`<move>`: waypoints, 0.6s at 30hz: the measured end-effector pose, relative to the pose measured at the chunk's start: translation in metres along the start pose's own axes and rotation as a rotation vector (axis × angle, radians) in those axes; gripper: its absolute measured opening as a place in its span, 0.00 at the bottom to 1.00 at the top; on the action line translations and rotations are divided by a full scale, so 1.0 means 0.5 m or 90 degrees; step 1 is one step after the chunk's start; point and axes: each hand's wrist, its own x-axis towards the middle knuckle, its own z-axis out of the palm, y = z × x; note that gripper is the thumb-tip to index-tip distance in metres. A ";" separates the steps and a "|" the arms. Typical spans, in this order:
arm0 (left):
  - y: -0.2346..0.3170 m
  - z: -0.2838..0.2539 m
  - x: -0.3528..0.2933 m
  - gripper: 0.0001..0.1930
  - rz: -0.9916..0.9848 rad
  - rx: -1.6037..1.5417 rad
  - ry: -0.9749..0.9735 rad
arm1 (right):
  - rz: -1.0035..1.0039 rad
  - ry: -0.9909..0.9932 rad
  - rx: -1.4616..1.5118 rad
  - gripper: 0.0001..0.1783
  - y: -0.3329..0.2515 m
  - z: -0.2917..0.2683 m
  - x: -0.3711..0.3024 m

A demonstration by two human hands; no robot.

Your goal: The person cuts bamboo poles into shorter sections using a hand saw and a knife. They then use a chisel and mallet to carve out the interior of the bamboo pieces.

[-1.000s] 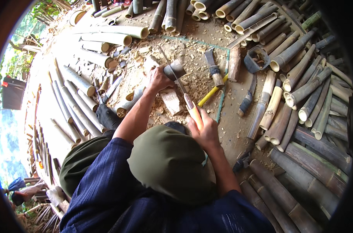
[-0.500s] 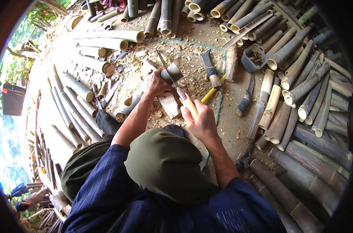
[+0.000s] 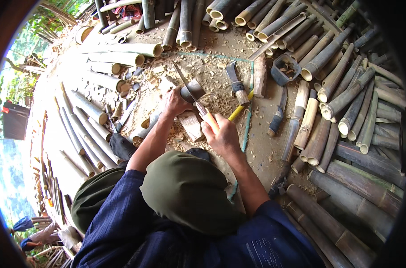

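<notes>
My left hand (image 3: 174, 102) grips a short bamboo cup section (image 3: 192, 91) held over a wooden chopping block (image 3: 191, 126). My right hand (image 3: 221, 135) holds a knife by its pale wooden handle (image 3: 207, 116). The dark blade (image 3: 183, 80) runs up and left across the cup's rim. Wood shavings (image 3: 212, 76) cover the ground around the block. My knees, in dark green cloth (image 3: 185, 192), fill the lower middle.
Long bamboo poles (image 3: 345, 98) lie stacked to the right and at the top. Cut pale bamboo tubes (image 3: 109, 58) lie at left. A hatchet (image 3: 235, 82), a sheathed tool (image 3: 276, 118), a yellow-handled tool (image 3: 238, 110) and a small dark tray (image 3: 285, 69) lie beyond the block.
Both hands have stayed on the cup and the knife. The right hand has drawn nearer to the left, bringing the blade up across the cup's rim.
</notes>
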 end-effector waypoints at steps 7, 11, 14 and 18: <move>-0.042 0.015 -0.004 0.39 -0.008 0.070 -0.014 | 0.041 -0.003 0.087 0.24 -0.046 -0.217 -0.358; -0.002 -0.016 -0.006 0.41 -0.070 -0.006 -0.081 | 0.051 -0.032 0.099 0.16 0.008 -0.150 -0.260; -0.004 -0.012 -0.004 0.42 -0.002 0.092 0.004 | -0.010 -0.012 0.070 0.14 0.007 -0.050 -0.062; -0.011 -0.016 -0.002 0.47 -0.031 0.044 -0.032 | 0.004 -0.020 0.047 0.18 -0.003 -0.046 -0.089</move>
